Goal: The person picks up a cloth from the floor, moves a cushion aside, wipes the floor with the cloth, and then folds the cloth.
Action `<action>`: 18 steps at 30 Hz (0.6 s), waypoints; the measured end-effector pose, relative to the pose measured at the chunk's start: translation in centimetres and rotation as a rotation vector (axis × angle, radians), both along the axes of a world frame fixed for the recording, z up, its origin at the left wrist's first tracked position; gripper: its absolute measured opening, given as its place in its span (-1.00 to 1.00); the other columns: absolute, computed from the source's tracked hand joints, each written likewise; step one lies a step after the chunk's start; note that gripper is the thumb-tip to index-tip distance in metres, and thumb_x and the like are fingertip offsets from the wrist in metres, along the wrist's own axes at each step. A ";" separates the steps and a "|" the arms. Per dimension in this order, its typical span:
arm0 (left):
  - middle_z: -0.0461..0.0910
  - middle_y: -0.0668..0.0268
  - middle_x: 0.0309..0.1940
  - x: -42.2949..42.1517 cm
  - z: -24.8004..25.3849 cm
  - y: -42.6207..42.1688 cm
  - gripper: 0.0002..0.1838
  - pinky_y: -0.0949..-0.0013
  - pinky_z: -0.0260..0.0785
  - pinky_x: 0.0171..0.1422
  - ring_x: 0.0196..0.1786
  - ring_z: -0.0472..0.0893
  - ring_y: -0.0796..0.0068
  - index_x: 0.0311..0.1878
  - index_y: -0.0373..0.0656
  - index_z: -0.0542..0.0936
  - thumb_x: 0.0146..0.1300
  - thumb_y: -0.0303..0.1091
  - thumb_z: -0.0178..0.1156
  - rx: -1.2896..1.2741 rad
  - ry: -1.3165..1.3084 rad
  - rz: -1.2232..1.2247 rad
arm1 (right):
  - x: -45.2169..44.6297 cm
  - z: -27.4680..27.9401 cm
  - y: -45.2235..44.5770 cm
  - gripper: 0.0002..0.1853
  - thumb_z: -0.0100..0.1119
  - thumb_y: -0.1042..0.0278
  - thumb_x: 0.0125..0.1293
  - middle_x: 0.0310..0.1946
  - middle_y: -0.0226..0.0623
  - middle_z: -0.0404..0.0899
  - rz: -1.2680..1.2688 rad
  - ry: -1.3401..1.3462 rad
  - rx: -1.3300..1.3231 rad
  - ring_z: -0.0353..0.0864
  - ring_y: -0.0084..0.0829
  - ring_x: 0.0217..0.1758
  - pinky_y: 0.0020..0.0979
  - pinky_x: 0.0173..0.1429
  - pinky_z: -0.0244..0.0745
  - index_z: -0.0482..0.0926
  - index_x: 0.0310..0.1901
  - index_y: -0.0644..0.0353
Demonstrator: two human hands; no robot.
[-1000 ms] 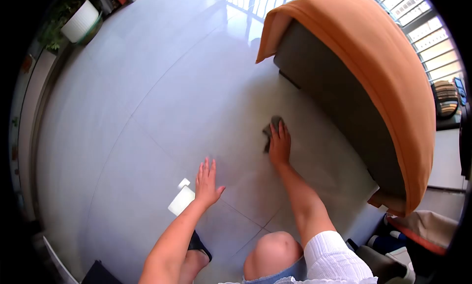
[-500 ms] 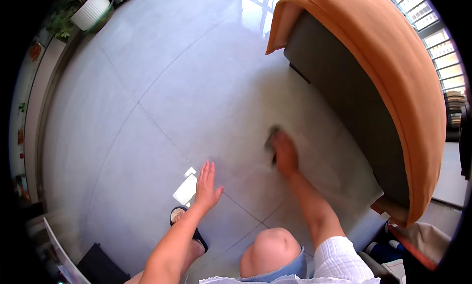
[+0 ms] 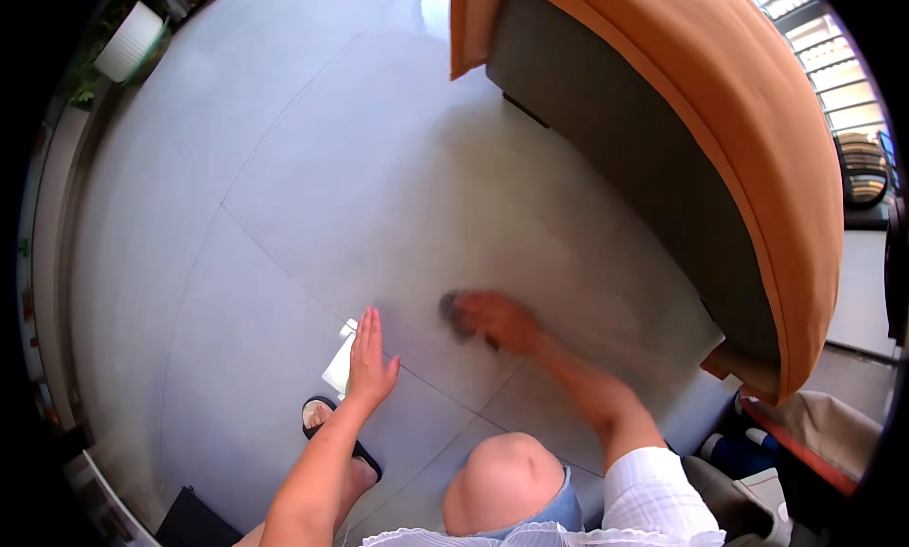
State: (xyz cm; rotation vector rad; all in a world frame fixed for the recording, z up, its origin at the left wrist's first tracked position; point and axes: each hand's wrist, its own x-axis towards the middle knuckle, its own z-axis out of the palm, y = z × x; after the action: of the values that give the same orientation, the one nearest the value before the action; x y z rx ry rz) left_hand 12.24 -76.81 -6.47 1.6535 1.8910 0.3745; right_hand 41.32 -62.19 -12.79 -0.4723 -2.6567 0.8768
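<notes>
My right hand [image 3: 499, 320] is low over the grey tile floor [image 3: 284, 149], its fingers curled over a small dark grey cloth-like thing [image 3: 454, 312]. Motion smears both, so the exact kind of thing is unclear. My left hand [image 3: 372, 367] hovers with its fingers stretched out and side by side, the thumb apart, holding nothing. Just left of it, partly behind the fingers, a bright white shape [image 3: 337, 369] shows on the floor. It has a small narrower end at the top and is too washed out to name.
An orange-covered sofa [image 3: 772, 149] with a dark grey side stands along the right. My sandalled foot [image 3: 320, 414] and bare knee [image 3: 507, 481] are below. A white plant pot [image 3: 131, 43] is at the upper left. Bags and shoes [image 3: 739, 457] lie at the lower right.
My right hand has swept left and nearer to me with the dark grey cloth-like thing. The left hand stays outstretched beside the white shape. The whole view has shifted slightly.
</notes>
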 end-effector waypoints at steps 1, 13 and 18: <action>0.00 -0.07 0.55 0.5 -0.4 0.2 0.03 0.05 0.00 0.59 0.58 0.06 -0.10 0.55 -0.30 0.00 0.04 -0.48 0.36 -0.008 -0.005 -0.018 | 1.5 -0.1 2.8 -0.62 0.00 0.40 0.35 0.37 -0.21 0.40 -0.130 -0.079 0.066 0.35 -0.15 0.43 -0.15 0.48 0.26 0.58 0.17 0.08; -0.13 0.08 0.61 8.1 0.2 6.5 0.36 0.04 -0.11 0.63 0.63 -0.05 0.11 0.58 -0.21 -0.12 -0.19 -0.17 0.62 -0.210 0.269 -0.342 | -0.2 -0.2 -4.0 -0.63 0.03 0.37 0.31 0.27 -0.29 0.51 -0.121 0.067 0.060 0.39 -0.21 0.40 -0.16 0.49 0.26 0.60 0.13 -0.03; -0.15 0.10 0.61 9.3 -0.6 7.7 0.48 0.05 -0.16 0.65 0.64 -0.07 0.14 0.58 -0.22 -0.16 -0.29 -0.02 0.66 -0.207 0.328 -0.356 | 6.4 -1.4 5.5 -0.59 0.05 0.47 0.32 0.34 -0.15 0.42 -1.193 -0.151 0.101 0.35 -0.05 0.41 -0.09 0.49 0.22 0.54 0.21 0.09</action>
State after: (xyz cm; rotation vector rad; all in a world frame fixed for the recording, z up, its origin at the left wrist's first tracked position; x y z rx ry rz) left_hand 21.51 -69.15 -7.03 1.9452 1.7339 -0.2437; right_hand 47.76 -56.72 -14.19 -1.8330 -1.9037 0.3040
